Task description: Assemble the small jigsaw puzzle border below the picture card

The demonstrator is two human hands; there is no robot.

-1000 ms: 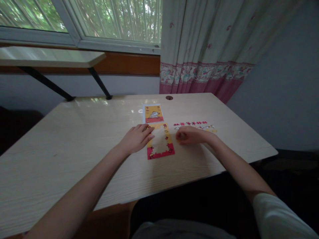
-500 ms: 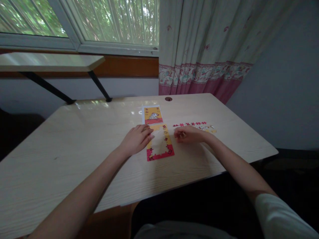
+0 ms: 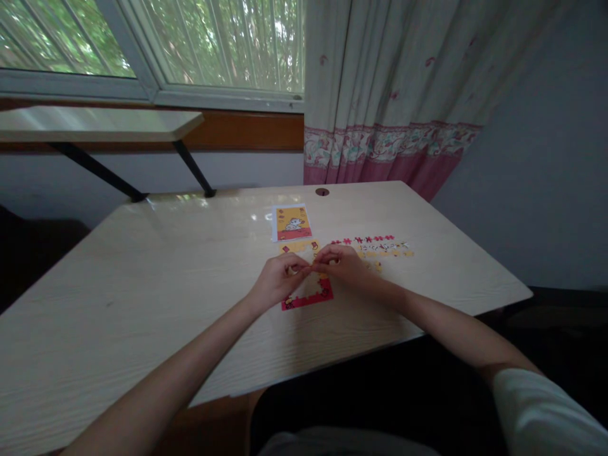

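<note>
A jigsaw puzzle frame (image 3: 308, 303), yellow above and red below with a bare middle, lies on the table. Over it, my left hand (image 3: 280, 278) and my right hand (image 3: 342, 265) meet fingertip to fingertip, both in a pinch. A tiny yellowish puzzle piece seems to be between them, mostly hidden by the fingers. Just beyond the frame lies a reference picture (image 3: 293, 223) of a white animal on yellow and red. To the right, loose red puzzle pieces (image 3: 368, 240) lie in a row, with white and yellow pieces (image 3: 386, 247) nearer to me.
The light wooden table (image 3: 190, 253) reaches to the wall, with a round cable hole (image 3: 322, 192) near its back edge. A raised shelf (image 3: 99, 123) on black supports stands at the back left. Behind hang curtains (image 3: 380, 95) beside a window (image 3: 228, 44).
My right hand has moved left from beside the loose pieces to above the puzzle frame. My left hand has lifted off the frame's left edge and closed into a pinch against it.
</note>
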